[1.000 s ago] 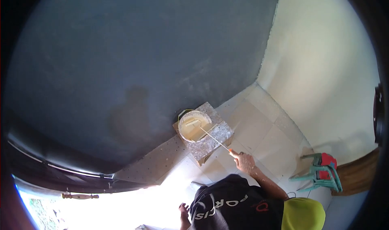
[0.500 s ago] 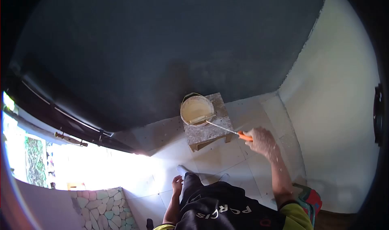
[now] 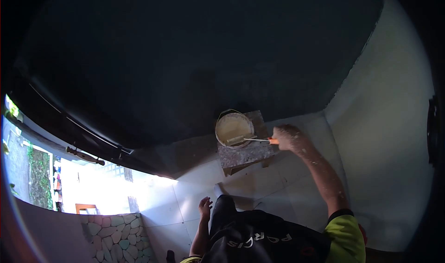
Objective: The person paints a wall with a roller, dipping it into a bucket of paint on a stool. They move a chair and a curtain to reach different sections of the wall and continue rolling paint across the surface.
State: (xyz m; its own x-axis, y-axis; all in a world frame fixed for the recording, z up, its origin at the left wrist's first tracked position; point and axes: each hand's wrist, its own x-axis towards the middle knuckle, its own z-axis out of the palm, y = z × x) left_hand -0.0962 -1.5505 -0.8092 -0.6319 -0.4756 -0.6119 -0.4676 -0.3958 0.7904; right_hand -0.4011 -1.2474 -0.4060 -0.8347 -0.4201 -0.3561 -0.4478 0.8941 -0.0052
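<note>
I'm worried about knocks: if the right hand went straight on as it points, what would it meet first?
Probably the rim of the bucket on the stool: the right hand points that way along the roller it holds. Its height is unclear, so it might pass over.

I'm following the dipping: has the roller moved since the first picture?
Yes: against the bucket, the roller has moved from around the middle to the near side.

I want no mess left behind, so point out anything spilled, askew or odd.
Nothing looks tipped or broken. The stool top is blotched with pale smears, and pale specks dot the right forearm; both look like paint splashes, likely ordinary here. The bucket stands close to the stool's edge.
</note>
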